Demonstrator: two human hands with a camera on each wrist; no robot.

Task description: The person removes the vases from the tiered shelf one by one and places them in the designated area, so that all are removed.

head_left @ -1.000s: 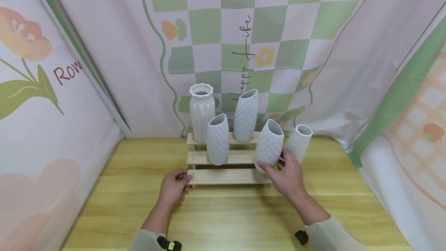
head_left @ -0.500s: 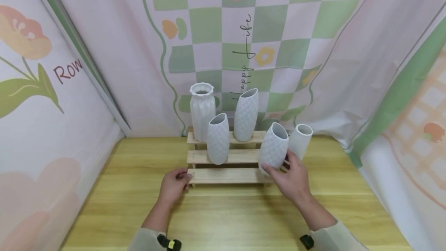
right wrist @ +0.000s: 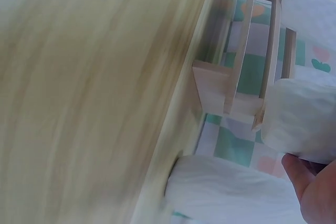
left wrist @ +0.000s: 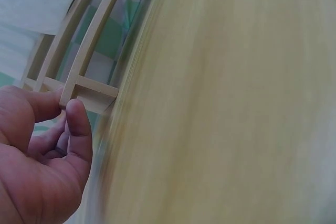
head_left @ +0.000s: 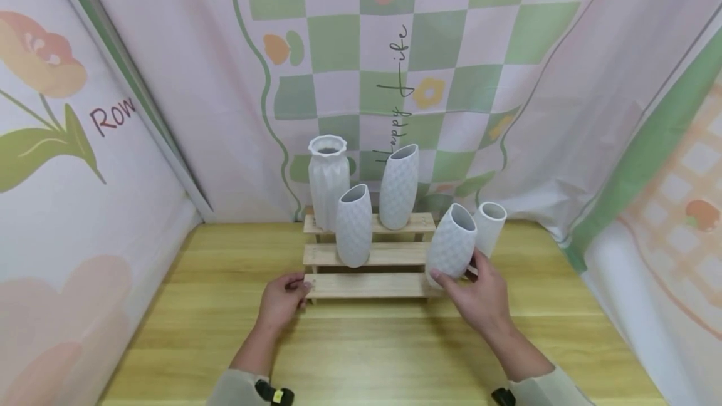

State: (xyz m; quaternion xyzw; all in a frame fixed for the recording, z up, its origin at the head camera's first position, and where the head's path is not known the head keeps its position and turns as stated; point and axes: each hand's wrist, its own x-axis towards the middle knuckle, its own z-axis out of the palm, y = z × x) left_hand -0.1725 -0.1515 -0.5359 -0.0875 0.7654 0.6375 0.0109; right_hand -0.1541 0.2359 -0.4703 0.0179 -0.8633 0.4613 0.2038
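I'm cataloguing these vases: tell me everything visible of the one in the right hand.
The vase is white and looks ceramic, with a raised, scale-like pattern over its body and a slanted, open mouth. It leans to the right in the head view, gripped low by the right hand, at the right end of the wooden stand. Whether its base touches the stand is unclear.

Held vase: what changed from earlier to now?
The held vase moved right and slightly down in the head view, still in the right grip. Nothing grasped or released. Left grip stays on the left end of the wooden rack; the other four vases unmoved.
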